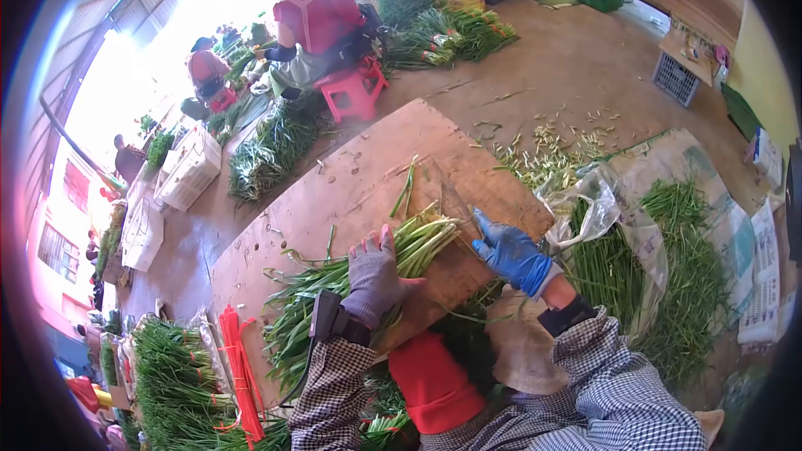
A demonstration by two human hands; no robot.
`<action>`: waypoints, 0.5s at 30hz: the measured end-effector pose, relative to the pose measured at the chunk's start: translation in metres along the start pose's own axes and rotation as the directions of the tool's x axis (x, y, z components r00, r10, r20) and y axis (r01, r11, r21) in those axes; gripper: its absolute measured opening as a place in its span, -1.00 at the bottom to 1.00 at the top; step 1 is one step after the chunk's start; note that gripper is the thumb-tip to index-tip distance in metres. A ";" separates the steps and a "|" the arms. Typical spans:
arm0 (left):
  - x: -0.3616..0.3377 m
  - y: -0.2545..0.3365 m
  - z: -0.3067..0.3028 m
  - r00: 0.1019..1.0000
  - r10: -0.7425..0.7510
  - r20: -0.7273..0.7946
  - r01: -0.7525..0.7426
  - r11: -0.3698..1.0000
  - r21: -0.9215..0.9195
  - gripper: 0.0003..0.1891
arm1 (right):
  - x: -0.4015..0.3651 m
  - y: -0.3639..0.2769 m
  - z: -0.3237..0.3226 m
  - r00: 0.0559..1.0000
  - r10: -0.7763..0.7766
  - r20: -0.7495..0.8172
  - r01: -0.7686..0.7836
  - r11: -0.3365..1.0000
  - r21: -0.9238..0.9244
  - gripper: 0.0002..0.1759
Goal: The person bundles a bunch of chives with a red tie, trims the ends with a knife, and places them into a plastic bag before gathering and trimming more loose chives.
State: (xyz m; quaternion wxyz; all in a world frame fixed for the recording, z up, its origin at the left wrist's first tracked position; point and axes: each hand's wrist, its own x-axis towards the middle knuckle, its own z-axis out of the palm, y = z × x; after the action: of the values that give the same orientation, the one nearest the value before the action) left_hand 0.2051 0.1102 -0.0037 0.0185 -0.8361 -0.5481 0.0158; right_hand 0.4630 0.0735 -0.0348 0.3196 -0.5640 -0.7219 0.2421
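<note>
My left hand [374,277], in a grey knit glove, lies over a bundle of garlic chives [322,288] on the wooden board, its fingers across the stalks and its thumb out to the right. The pale cut ends [430,238] point right. My right hand [507,249], in a blue rubber glove, is closed just beyond these ends. From it a thin, board-coloured shape that looks like a knife blade [455,200] reaches over the board; its handle is hidden in the glove. A few loose stalks [407,188] lie farther up the board.
The wooden board [359,163] spans the middle. Red ties [240,367] hang at its left edge, near bundled chives [171,376]. More chives [606,271] lie on plastic sheeting at right. Cut ends [547,150] litter the floor. A person [313,21] sits on a pink stool [351,90].
</note>
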 end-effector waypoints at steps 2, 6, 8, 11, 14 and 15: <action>0.004 0.005 -0.005 1.000 0.002 0.017 -0.002 1.000 0.030 0.27 | 0.006 -0.012 0.001 0.994 0.031 0.102 -0.010 0.980 -0.199 -0.33; 0.013 0.015 -0.004 0.999 -0.005 0.046 0.002 0.998 0.063 0.32 | 0.015 -0.020 0.015 0.994 -0.057 0.090 0.085 0.935 -0.344 -0.35; 0.017 0.013 0.001 0.997 -0.036 0.070 0.031 0.997 0.065 0.32 | 0.019 -0.013 0.018 0.998 -0.034 0.050 0.048 0.944 -0.327 -0.34; 0.021 0.013 0.004 0.994 -0.065 0.086 0.061 0.997 0.051 0.25 | 0.019 -0.014 0.018 1.000 -0.011 -0.003 0.010 0.954 -0.299 -0.33; 0.022 0.009 0.012 0.999 -0.019 -0.031 0.015 0.994 -0.110 0.00 | 0.022 -0.015 0.022 0.999 -0.014 -0.035 0.007 0.977 -0.212 -0.32; 0.021 0.006 0.018 0.988 0.012 -0.154 -0.050 0.967 -0.248 -0.17 | 0.023 -0.015 0.024 0.998 -0.015 -0.061 0.006 0.990 -0.139 -0.32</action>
State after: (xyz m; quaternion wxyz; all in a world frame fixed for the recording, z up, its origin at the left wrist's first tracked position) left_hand 0.2187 0.1275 -0.0219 -0.0462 -0.8389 -0.5296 -0.1170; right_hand 0.4318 0.0925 -0.0361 0.3031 -0.5884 -0.7297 0.1718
